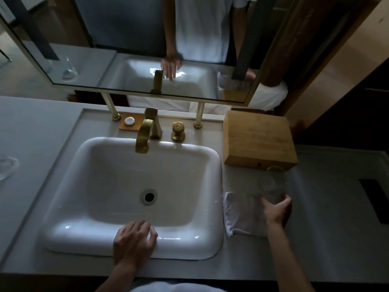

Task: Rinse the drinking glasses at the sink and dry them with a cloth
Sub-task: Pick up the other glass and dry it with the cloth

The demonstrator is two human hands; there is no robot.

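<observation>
The left hand (134, 243) rests palm down on the near rim of the white sink (84, 234), fingers loosely spread and holding nothing. To the right, the right hand (276, 210) reaches out over a folded white cloth (240, 216) that lies on the tabletop (328, 239) just beside the sink; its thumb and fingers curl around the base of a clear drinking glass (273, 183), which stands on the cloth or just at its far edge, I cannot tell which. The glass looks upright, though it is hard to read against the pale surface. The basin is empty, its drain (149, 197) open in the middle. Behind the glass sits a wooden box (256, 135), touching or nearly touching it. At the back of the sink a brass tap (145, 133) arches over the basin with a brass handle (178, 131) to its right and a small round white thing on a tan tray (128, 124) to its left. Far left, at the edge of view, another glass (7, 168) stands on the tabletop. A mirror (130, 39) hangs above
</observation>
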